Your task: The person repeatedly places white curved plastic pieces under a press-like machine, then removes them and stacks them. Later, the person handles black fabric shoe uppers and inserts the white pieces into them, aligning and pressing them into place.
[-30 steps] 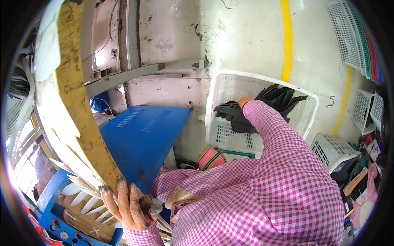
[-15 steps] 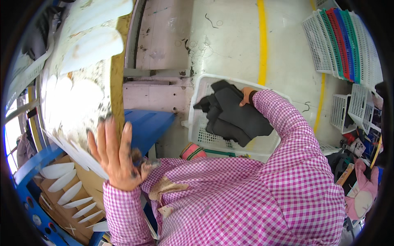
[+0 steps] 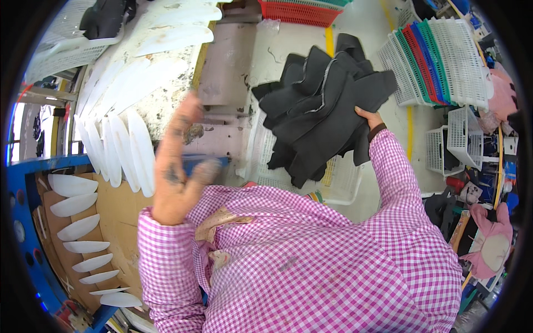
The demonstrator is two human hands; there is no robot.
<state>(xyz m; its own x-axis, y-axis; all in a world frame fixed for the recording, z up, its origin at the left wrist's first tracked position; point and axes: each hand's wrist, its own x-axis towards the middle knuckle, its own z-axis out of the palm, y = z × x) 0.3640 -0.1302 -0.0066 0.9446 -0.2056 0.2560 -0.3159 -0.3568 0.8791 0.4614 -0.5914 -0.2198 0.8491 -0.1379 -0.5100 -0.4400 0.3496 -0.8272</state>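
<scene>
My right hand (image 3: 371, 119) grips a fanned stack of black, soft-looking cut pieces (image 3: 333, 116) by its right edge. The stack hangs above a white plastic basket (image 3: 347, 191) and hides much of its inside. My left hand (image 3: 176, 166) is raised beside the worktable, somewhat blurred, with its fingers stretched and the thumb apart. Nothing shows in it. Just left of that hand, long white insole-shaped pieces (image 3: 140, 147) overhang the table's near edge. More white pieces (image 3: 175, 38) lie on the stained worktable (image 3: 161, 105).
At the lower left, a blue-framed machine (image 3: 19, 177) has cardboard inside with a row of white pieces (image 3: 83, 227). Stacked coloured baskets (image 3: 425, 64) stand at the right, a red basket (image 3: 294, 14) at the far side. Smaller white baskets (image 3: 465, 136) and a pink plush item (image 3: 491, 241) are farther right.
My right hand has lifted the black pieces up out of the basket, and they have fanned apart. My left hand has risen off the worktable's near edge and turned. The view has shifted.
</scene>
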